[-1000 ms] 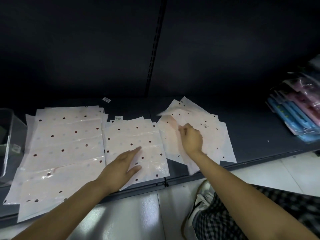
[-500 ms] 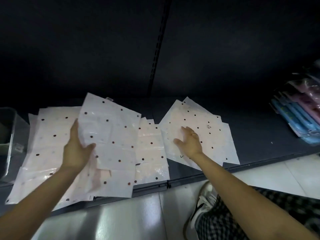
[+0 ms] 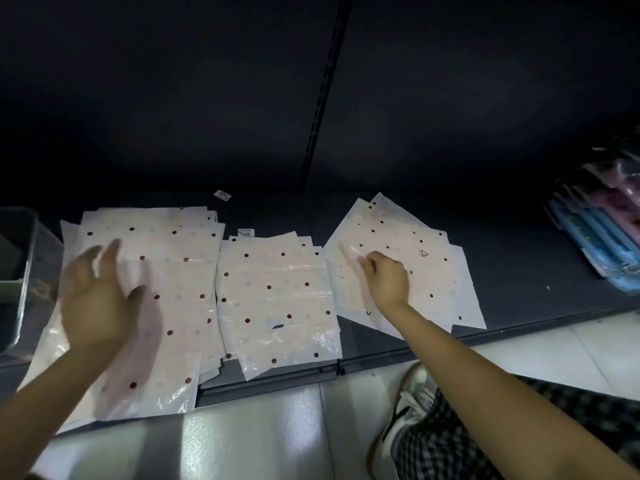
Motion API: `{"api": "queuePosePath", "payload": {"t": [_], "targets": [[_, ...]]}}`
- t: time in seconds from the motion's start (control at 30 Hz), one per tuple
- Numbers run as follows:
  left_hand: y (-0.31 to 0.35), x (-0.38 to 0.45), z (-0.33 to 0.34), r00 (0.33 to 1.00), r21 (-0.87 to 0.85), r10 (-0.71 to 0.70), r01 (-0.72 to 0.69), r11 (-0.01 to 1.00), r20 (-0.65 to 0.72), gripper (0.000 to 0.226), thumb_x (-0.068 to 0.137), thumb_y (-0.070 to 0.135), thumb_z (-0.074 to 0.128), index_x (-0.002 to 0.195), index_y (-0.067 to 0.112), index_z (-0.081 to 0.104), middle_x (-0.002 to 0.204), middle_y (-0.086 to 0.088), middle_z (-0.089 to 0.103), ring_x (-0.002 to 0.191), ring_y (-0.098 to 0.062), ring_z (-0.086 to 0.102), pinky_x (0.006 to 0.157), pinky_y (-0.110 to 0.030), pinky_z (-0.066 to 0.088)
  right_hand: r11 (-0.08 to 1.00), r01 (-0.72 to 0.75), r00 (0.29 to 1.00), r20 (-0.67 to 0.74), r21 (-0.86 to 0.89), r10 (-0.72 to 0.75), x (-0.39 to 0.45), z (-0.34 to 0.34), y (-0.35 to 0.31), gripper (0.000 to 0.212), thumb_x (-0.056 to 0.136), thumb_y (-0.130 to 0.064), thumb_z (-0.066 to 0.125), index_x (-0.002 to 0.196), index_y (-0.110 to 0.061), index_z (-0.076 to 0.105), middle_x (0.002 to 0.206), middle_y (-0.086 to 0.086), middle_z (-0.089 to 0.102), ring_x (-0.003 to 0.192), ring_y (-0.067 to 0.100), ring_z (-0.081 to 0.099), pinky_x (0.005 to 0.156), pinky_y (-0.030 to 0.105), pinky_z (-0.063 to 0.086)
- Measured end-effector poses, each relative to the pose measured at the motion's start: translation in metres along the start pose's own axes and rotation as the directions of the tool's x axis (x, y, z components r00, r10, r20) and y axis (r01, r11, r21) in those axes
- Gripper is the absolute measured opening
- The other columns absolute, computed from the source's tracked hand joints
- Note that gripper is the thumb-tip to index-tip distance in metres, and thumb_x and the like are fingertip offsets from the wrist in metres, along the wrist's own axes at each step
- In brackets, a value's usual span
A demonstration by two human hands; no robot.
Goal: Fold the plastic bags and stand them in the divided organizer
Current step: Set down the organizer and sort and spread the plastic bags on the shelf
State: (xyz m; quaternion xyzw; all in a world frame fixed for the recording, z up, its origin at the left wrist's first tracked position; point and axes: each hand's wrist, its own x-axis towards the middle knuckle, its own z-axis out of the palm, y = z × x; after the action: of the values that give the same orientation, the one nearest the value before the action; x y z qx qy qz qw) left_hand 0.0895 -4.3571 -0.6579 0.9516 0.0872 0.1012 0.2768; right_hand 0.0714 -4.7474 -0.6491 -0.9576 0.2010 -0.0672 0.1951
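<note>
A dark shelf (image 3: pixel 519 271) runs across the view at floor level, and on it lie three spreads of flat, unfolded plastic bags, pale pink with dark dots: a large left pile (image 3: pixel 180 271), a smaller middle pile (image 3: pixel 277 299) just beside it, and a fanned right pile (image 3: pixel 426 271) a little apart. At the far left edge sits a clear bin (image 3: pixel 17 271), possibly the organizer, though no dividers show. Packaged goods (image 3: pixel 602 244) in blue and pink lie well apart at the right. The left hand (image 3: pixel 98 299), blurred, hovers spread and empty over the left pile; half a second ago it held a bag lifted off the shelf, and that bag now seems laid flat on this pile. The right hand (image 3: pixel 388 282) has gone from lying flat on the right pile to pinching at the top sheet with curled fingers; whether it has truly gripped the film I cannot tell. These bags look very light, thin, limp and slick, likely to cling together and slide, so a single sheet is best taken by a corner or free edge, with the other palm steadying the stack.
</note>
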Motion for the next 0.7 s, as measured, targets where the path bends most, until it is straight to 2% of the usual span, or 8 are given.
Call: {"api": "queuePosePath", "payload": {"t": [0.13, 0.23, 0.3, 0.37, 0.43, 0.5, 0.57, 0.7], "targets": [[0.054, -0.021, 0.01, 0.922, -0.232, 0.259, -0.196, 0.953, 0.287, 0.078, 0.08, 0.018, 0.073, 0.146, 0.019, 0.031, 0.142, -0.012, 0.042, 0.124, -0.034, 0.045, 0.092, -0.043, 0.042, 0.921, -0.067, 0.997, 0.071, 0.383, 0.043, -0.013, 0.009, -0.065, 0.019, 0.095, -0.025, 0.052, 0.092, -0.007, 0.057, 0.078, 0.014, 0.069, 0.062, 0.026, 0.063, 0.063, 0.033, 0.047], [0.088, -0.044, 0.023, 0.774, -0.439, 0.294, -0.024, 0.898, 0.561, 0.107, 0.071, 0.037, 0.076, 0.151, 0.026, 0.004, 0.152, -0.002, 0.026, 0.136, -0.021, 0.032, 0.107, -0.034, 0.032, 0.703, -0.322, 0.935, 0.328, 0.634, 0.134, -0.027, 0.015, -0.105, 0.011, 0.097, -0.021, 0.047, 0.097, -0.011, 0.042, 0.091, 0.019, 0.067, 0.055, 0.021, 0.068, 0.059, 0.032, 0.053], [0.101, -0.053, 0.033, 0.712, -0.477, 0.267, 0.108, 0.872, 0.65, 0.116, 0.07, 0.038, 0.077, 0.149, 0.031, -0.007, 0.148, 0.002, 0.027, 0.13, -0.02, 0.04, 0.102, -0.029, 0.038, 0.549, -0.485, 0.854, 0.505, 0.681, 0.128, -0.036, 0.016, -0.125, 0.01, 0.097, -0.022, 0.045, 0.098, -0.014, 0.039, 0.091, 0.018, 0.068, 0.057, 0.02, 0.068, 0.055, 0.025, 0.054], [0.105, -0.055, 0.041, 0.742, -0.458, 0.209, 0.145, 0.877, 0.637, 0.111, 0.076, 0.025, 0.077, 0.149, 0.031, -0.005, 0.131, 0.002, 0.041, 0.103, -0.017, 0.058, 0.078, -0.017, 0.044, 0.436, -0.557, 0.796, 0.604, 0.707, 0.036, -0.043, 0.019, -0.133, 0.012, 0.097, -0.024, 0.048, 0.098, -0.014, 0.04, 0.084, 0.012, 0.067, 0.067, 0.02, 0.071, 0.06, 0.022, 0.057], [0.103, -0.051, 0.046, 0.819, -0.412, 0.12, 0.151, 0.899, 0.561, 0.099, 0.08, 0.011, 0.073, 0.151, 0.024, 0.004, 0.108, -0.003, 0.057, 0.078, -0.014, 0.06, 0.063, -0.013, 0.039, 0.397, -0.487, 0.811, 0.572, 0.778, -0.123, -0.047, 0.023, -0.127, 0.015, 0.096, -0.028, 0.052, 0.097, -0.014, 0.044, 0.083, 0.01, 0.066, 0.076, 0.021, 0.071, 0.074, 0.025, 0.058], [0.098, -0.043, 0.047, 0.855, -0.382, 0.041, 0.187, 0.905, 0.516, 0.09, 0.082, 0.003, 0.068, 0.15, 0.017, 0.011, 0.083, -0.004, 0.061, 0.071, -0.016, 0.058, 0.062, -0.019, 0.039, 0.545, -0.242, 0.897, 0.4, 0.803, -0.191, -0.043, 0.023, -0.106, 0.014, 0.095, -0.029, 0.055, 0.098, -0.016, 0.049, 0.094, 0.006, 0.066, 0.088, 0.018, 0.067, 0.082, 0.019, 0.053], [0.091, -0.034, 0.048, 0.848, -0.338, 0.016, 0.193, 0.921, 0.529, 0.083, 0.085, 0.0, 0.064, 0.15, 0.016, 0.015, 0.08, -0.006, 0.059, 0.075, -0.022, 0.057, 0.07, -0.027, 0.039, 0.76, -0.033, 0.961, 0.229, 0.649, -0.153, -0.031, 0.02, -0.071, 0.019, 0.092, -0.024, 0.059, 0.109, -0.016, 0.053, 0.111, 0.002, 0.061, 0.105, 0.018, 0.058, 0.087, 0.014, 0.043], [0.08, -0.023, 0.048, 0.809, -0.192, 0.052, 0.075, 0.979, 0.585, 0.068, 0.091, -0.005, 0.042, 0.15, 0.016, 0.016, 0.099, -0.017, 0.057, 0.081, -0.029, 0.053, 0.069, -0.03, 0.038, 0.989, -0.112, 0.976, 0.199, 0.099, 0.091, -0.004, 0.013, 0.027, 0.064, 0.091, -0.032, 0.058, 0.144, -0.011, 0.03, 0.153, 0.005, 0.028, 0.141, 0.022, 0.022, 0.112, 0.027, 0.022]]}}
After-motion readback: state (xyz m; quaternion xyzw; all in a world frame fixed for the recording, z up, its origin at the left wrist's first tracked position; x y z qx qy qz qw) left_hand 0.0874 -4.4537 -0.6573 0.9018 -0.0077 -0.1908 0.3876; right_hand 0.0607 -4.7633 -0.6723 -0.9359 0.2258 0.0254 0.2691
